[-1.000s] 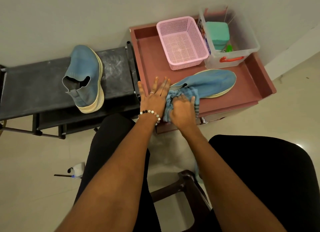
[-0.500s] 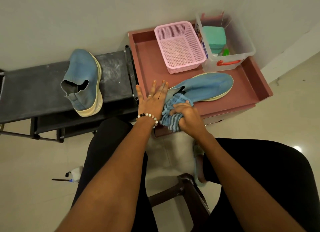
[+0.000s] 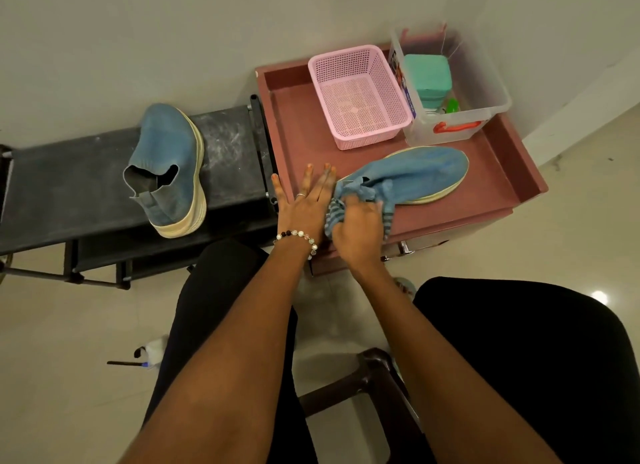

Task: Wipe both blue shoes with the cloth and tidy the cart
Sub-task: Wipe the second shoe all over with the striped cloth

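The right hand [image 3: 358, 230] is curled round the bunched striped cloth [image 3: 334, 212], which is pressed against the heel end of the near blue shoe [image 3: 412, 174]. The left hand [image 3: 304, 200] is laid flat with fingers straight and spread on the cart tray [image 3: 298, 131], just beside the shoe's heel opening, where it seems to serve as a brace.

That shoe is lain on its side across the front of the tray, toe toward the right wall. Behind it a pink basket [image 3: 358, 96] and a clear bin [image 3: 457, 83] are set side by side. The second blue shoe [image 3: 169, 166] is stood well apart on the dark rack [image 3: 69, 186] to the left.

For a good wipe, the heel should probably be steadied and the cloth drawn in firm strokes toward the toe, the sole edge included.
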A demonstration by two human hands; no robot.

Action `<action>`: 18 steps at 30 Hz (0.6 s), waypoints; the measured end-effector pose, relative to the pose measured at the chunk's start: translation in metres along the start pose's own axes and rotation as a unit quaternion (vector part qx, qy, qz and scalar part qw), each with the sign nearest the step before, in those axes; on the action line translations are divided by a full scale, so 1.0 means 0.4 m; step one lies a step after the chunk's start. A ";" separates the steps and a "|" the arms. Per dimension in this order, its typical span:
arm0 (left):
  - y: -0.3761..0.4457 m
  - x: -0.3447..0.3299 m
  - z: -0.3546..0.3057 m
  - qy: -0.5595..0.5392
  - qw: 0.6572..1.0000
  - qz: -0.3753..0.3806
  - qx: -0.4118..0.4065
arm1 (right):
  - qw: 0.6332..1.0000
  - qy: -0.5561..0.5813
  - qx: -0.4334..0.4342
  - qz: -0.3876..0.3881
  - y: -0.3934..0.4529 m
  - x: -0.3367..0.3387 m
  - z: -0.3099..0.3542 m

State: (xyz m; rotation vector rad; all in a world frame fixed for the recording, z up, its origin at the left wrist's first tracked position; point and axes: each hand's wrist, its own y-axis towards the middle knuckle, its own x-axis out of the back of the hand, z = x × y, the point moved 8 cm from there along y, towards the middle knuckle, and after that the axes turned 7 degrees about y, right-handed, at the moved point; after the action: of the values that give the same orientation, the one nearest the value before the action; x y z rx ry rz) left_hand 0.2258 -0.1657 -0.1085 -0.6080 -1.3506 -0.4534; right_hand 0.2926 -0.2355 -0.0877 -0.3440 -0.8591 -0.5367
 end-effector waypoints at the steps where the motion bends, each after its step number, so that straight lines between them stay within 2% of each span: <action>1: 0.000 -0.003 0.000 -0.001 1.000 0.003 -0.001 | 0.999 0.049 0.006 0.004 -0.003 0.007 -0.002; 3: -0.001 -0.005 -0.003 -0.007 1.000 -0.002 -0.003 | 0.991 0.101 0.078 0.046 -0.016 0.026 -0.027; 6: -0.001 -0.006 0.001 -0.018 1.000 0.001 0.003 | 0.959 -0.022 0.239 0.152 -0.007 0.037 -0.060; 8: -0.001 -0.010 -0.001 -0.019 0.999 0.024 -0.010 | 0.945 -0.098 0.271 0.157 0.047 0.055 -0.096; 10: -0.002 -0.014 -0.004 -0.027 0.999 0.040 -0.022 | 0.947 -0.146 0.260 0.121 0.098 0.098 -0.160; 13: 0.003 -0.008 -0.004 -0.017 0.999 0.037 -0.015 | 0.970 -0.179 0.159 0.031 0.107 0.145 -0.233; 16: 0.001 -0.012 -0.008 -0.004 0.999 0.047 -0.010 | 0.986 -0.156 0.054 -0.026 0.071 0.122 -0.178; 18: 0.001 -0.017 -0.009 0.005 0.999 0.047 -0.007 | 0.994 -0.093 0.059 -0.026 0.054 0.080 -0.111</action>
State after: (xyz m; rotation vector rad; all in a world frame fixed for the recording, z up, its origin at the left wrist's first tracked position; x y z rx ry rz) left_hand 0.2277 -0.1680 -0.1155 -0.6768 -1.3051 -0.3893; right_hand 0.3496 -0.2495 -0.0914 -0.2673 -1.0773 -0.5048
